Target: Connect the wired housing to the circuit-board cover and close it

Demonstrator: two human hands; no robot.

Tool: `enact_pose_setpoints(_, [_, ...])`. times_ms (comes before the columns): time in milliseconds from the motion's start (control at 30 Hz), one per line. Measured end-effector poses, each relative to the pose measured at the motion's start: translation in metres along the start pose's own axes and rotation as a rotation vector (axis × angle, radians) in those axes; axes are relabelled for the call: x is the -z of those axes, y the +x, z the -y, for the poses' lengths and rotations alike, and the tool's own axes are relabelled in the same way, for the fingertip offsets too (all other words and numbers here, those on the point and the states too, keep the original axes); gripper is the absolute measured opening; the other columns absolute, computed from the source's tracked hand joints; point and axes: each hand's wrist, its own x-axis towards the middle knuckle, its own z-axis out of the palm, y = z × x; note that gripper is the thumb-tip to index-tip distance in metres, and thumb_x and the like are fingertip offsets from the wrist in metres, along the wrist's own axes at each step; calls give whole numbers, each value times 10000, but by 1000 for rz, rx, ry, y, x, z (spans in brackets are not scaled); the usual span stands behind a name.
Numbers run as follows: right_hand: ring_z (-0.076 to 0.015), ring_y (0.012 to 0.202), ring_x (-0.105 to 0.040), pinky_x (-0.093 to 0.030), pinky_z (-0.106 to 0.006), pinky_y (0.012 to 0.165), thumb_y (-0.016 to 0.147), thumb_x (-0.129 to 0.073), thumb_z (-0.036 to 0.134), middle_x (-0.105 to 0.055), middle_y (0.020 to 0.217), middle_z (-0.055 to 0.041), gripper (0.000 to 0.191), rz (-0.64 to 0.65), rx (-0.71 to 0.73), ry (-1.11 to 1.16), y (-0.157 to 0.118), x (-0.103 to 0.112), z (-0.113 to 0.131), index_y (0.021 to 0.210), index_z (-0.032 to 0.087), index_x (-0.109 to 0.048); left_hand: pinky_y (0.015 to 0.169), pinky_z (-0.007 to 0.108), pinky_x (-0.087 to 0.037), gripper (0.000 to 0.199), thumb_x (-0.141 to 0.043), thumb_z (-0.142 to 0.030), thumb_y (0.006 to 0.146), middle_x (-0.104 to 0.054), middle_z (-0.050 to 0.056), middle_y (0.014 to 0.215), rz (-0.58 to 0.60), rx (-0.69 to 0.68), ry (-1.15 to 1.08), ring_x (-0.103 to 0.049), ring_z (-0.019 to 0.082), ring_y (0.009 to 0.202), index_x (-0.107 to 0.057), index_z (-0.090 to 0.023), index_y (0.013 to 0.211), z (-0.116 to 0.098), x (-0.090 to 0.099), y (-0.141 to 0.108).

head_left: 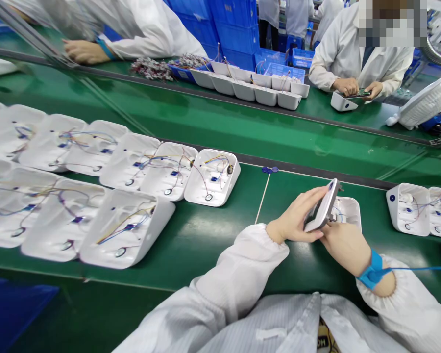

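Left hand (297, 218) and right hand (343, 245) together, fingers curled in a grip

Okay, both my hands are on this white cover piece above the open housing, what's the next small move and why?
Probably lower the cover piece, held tilted by the left hand and right hand, flat onto the open housing behind it, since its wires still show.

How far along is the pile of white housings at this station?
Done: nothing clearly finished shows; two wired housings sit to the right, stage unclear. In hand: the left hand and right hand hold a white cover piece tilted against an open housing on the green bench. Left: two rows of open housings with loose wires wait at left.
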Motion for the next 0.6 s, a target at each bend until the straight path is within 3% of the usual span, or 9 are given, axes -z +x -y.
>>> enact_pose_setpoints(100, [-241, 722, -710, -403, -287, 535, 982, -474, 289, -725, 890, -108, 208, 31, -61, -27, 4, 3, -1, 1068, 173, -622, 1193, 495, -204, 917, -785, -339, 663, -381, 137, 1542, 18, -32, 51, -323, 386, 1423, -392, -203, 1480, 2, 0, 0])
enact_pose_setpoints(200, [-237, 713, -707, -392, -282, 533, 964, -515, 335, -731, 923, -96, 265, -35, -88, -15, 4, 7, -7, 1182, 187, -547, 1166, 485, -272, 926, -745, -383, 718, -398, 144, 1523, -10, 1, -54, -391, 373, 1381, -310, -208, 1516, 11, -2, -2])
enact_pose_setpoints(267, [-225, 706, -702, -392, -282, 536, 935, -552, 275, -731, 949, -71, 278, -85, -65, 2, 2, 7, -12, 1201, 200, -519, 1139, 482, -318, 929, -737, -404, 734, -441, 156, 1483, -27, 29, -126, -439, 366, 1344, -287, -203, 1521, 17, -5, -3])
enact_pose_setpoints(367, [-204, 698, -690, -401, -282, 551, 903, -555, 171, -730, 933, -48, 239, -153, -33, 17, -1, 4, -19, 1139, 204, -539, 1111, 475, -355, 844, -744, -436, 734, -539, 156, 1376, -44, 68, -193, -472, 360, 1310, -395, -182, 1460, 23, -9, -5])
enact_pose_setpoints(467, [-219, 812, -680, -451, -296, 644, 909, -539, 150, -723, 946, -62, 182, -249, 53, 34, -3, -1, -27, 1079, 203, -577, 1088, 457, -384, 777, -761, -501, 704, -607, 133, 1277, -107, 150, -265, -502, 345, 1273, -508, -167, 1359, 24, -13, -5])
enact_pose_setpoints(600, [-245, 875, -632, -471, -336, 729, 888, -514, 64, -708, 948, -84, 258, -363, 175, -56, -6, -4, -35, 1098, 175, -614, 1068, 435, -410, 776, -793, -531, 653, -645, 107, 1211, -193, 252, -362, -548, 321, 1209, -561, -163, 1296, 22, -16, -5])
